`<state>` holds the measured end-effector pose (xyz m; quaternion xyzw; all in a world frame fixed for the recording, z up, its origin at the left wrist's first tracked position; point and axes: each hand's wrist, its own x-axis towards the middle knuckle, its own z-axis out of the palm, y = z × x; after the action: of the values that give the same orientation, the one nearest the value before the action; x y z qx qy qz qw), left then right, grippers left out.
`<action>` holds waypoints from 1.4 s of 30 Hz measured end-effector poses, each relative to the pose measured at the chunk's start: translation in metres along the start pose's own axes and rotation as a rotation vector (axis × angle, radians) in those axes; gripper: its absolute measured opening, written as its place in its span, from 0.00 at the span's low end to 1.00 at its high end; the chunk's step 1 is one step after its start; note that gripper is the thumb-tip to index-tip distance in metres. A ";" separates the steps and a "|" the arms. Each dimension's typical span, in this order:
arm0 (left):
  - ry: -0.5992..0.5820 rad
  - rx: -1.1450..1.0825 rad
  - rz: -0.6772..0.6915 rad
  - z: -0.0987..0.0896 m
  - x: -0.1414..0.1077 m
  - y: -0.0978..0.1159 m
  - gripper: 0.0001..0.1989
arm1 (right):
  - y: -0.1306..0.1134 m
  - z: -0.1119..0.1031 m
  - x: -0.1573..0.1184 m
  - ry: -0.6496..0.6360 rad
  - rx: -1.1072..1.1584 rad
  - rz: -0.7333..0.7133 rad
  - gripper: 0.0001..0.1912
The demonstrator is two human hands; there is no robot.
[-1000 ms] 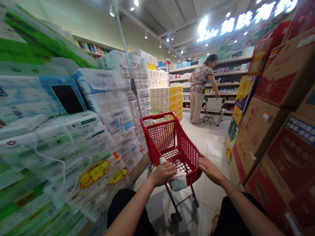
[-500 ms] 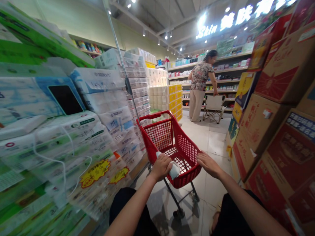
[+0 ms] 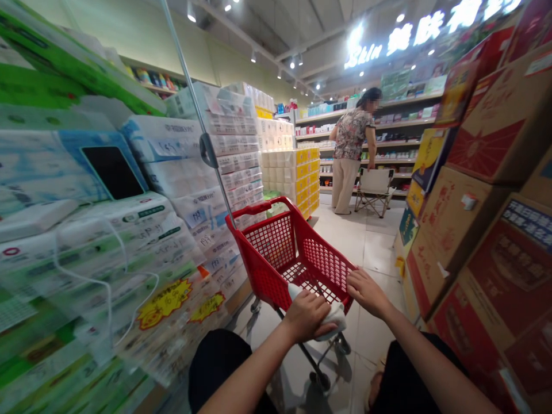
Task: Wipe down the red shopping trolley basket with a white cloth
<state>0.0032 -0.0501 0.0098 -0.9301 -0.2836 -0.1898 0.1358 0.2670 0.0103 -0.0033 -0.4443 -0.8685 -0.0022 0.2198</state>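
A red plastic shopping cart (image 3: 267,253) with a mesh basket and dark legs on wheels stands before me, turned at an angle. My left hand (image 3: 308,315) is closed on a white cloth (image 3: 336,316), pressed against the near rim of the basket. At the right near corner, my right hand (image 3: 365,292) grips the cart's rim, fingers curled over it. A metal pole (image 3: 190,86) rises from the left end of the cart's handle. Part of the near rim is hidden behind my left hand and the cloth.
Stacked tissue packs (image 3: 194,201) line the left, with a phone (image 3: 112,172) and a white cable on them. Cardboard boxes (image 3: 457,218) are piled on the right. Further ahead, a person (image 3: 349,138) stands by a folding chair (image 3: 374,181) near shelves.
My left hand has slid right along the near rim with the cloth. The cart has turned slightly, its handle end and pole shifting left. The person's arm is lower.
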 end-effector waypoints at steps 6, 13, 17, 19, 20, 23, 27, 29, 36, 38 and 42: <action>-0.052 -0.032 0.138 -0.007 -0.026 -0.042 0.21 | 0.001 -0.009 -0.005 -0.022 0.056 -0.024 0.13; 0.033 -0.071 -0.170 -0.028 -0.040 -0.099 0.16 | 0.000 -0.010 0.000 -0.024 0.044 -0.001 0.12; 0.082 -0.062 -0.274 -0.028 -0.030 -0.082 0.14 | -0.016 -0.006 0.004 0.007 0.007 -0.019 0.11; 0.094 -0.049 -0.278 -0.023 -0.024 -0.060 0.13 | -0.025 -0.003 0.005 0.013 0.008 -0.014 0.12; 0.095 -0.043 -0.264 -0.019 -0.020 -0.047 0.12 | -0.030 -0.002 0.005 0.020 0.003 0.004 0.13; 0.086 -0.027 -0.224 -0.006 -0.009 -0.005 0.11 | -0.038 0.003 0.005 0.041 -0.031 0.055 0.14; 0.096 0.037 -0.357 0.017 0.013 0.038 0.11 | -0.041 0.006 0.004 0.061 -0.057 0.050 0.17; 0.090 0.062 -0.418 0.027 0.025 0.048 0.12 | -0.040 0.006 0.003 0.071 -0.057 0.042 0.17; 0.095 0.055 -0.345 0.031 0.030 0.043 0.14 | -0.034 0.003 0.001 0.044 -0.025 0.019 0.17; 0.078 0.038 -0.258 0.021 0.018 0.037 0.15 | -0.036 0.002 0.000 0.018 -0.005 0.002 0.17; 0.030 -0.017 -0.143 -0.002 -0.019 0.018 0.17 | -0.051 0.002 -0.004 -0.006 0.020 -0.025 0.19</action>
<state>-0.0013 -0.0740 0.0010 -0.9057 -0.3456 -0.2152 0.1179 0.2290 -0.0230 0.0034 -0.4311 -0.8747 0.0052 0.2214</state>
